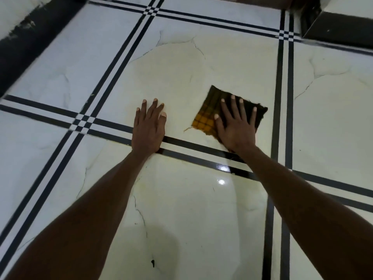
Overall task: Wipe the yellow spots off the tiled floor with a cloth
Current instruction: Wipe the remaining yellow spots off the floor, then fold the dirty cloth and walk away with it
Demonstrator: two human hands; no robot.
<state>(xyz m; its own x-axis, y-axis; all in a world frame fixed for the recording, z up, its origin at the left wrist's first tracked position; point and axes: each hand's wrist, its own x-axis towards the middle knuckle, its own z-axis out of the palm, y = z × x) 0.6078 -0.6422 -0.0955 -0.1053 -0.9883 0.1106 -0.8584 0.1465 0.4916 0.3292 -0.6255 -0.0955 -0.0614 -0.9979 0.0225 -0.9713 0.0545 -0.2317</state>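
A dark checked cloth [210, 110] lies flat on the white tiled floor [181, 69]; its near left corner is stained yellow-orange. My right hand [237, 126] presses flat on the cloth, fingers spread, covering its right half. To the left, my left hand [149, 128] rests flat on the bare tile with fingers apart, its heel over a black stripe [191, 145]. A thin yellow streak [187, 129] trails from the cloth's near left corner. Faint yellowish marks [139, 178] show on the tile near my left forearm.
Black double stripes cross the floor in a grid. A dark skirting band [34, 39] runs along the wall at upper left. A dark box-like object [339, 25] sits at the upper right corner. A small dark speck [152, 263] lies on the near tile.
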